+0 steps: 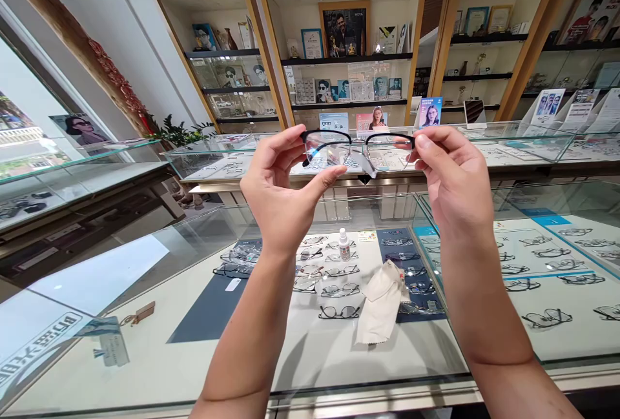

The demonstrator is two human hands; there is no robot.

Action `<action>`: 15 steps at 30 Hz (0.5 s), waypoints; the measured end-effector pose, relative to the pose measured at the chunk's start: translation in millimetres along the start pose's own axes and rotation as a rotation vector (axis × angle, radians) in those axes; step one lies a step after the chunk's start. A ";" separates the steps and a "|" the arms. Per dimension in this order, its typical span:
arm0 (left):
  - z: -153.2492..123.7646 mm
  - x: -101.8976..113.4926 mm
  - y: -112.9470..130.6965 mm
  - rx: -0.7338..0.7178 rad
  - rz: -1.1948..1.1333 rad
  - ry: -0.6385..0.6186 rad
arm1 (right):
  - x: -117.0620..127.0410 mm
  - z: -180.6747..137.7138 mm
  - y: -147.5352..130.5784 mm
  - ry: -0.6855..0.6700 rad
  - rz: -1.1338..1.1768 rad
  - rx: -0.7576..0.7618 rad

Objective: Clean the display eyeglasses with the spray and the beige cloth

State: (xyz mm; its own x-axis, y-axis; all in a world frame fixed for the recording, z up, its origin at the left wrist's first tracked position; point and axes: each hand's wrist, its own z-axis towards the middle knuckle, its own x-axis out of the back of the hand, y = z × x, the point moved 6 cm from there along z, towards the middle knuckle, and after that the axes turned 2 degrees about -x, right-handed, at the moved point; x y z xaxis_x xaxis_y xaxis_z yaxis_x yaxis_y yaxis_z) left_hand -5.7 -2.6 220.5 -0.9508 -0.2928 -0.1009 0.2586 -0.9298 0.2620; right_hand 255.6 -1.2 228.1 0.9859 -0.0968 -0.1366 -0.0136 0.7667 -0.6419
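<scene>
A pair of eyeglasses [359, 141] with dark upper rims and clear lenses is held up level above the glass counter. My left hand [285, 180] grips its left end between fingers, with the thumb just under the left lens. At the right end, my right hand [453, 170] pinches the frame near the hinge with thumb and index finger. One temple shows behind the left lens; the other is mostly hidden by my right hand. Below, a crumpled cream cloth [380, 306] lies on the counter top, beside a small white spray bottle [343, 245] standing upright.
Rows of eyeglasses [339, 312] lie inside the glass display case [194, 361] under my arms. Keys with a brown tag [144, 312] rest at the left. Another glass case [527, 148] stands beyond, and wooden-framed shelves [346, 61] line the back wall.
</scene>
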 end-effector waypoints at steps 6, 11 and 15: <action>-1.6 -3.0 -3.9 0.068 -0.051 0.044 | -1.7 0.0 1.6 -0.033 -0.058 0.044; -2.7 -4.4 -8.1 0.091 -0.095 0.045 | -3.3 -0.7 1.8 -0.030 -0.039 -0.007; -3.7 -6.3 -14.0 0.147 -0.142 0.034 | -3.5 -2.1 1.0 -0.020 0.003 -0.047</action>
State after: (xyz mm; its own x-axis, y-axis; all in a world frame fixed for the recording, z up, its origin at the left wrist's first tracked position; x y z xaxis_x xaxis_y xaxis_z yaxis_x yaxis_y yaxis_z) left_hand -2.6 11.5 214.0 -0.9690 -0.1712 -0.1782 0.0927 -0.9204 0.3798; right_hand 251.8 -1.4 226.3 0.9890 -0.0810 -0.1238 -0.0244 0.7360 -0.6765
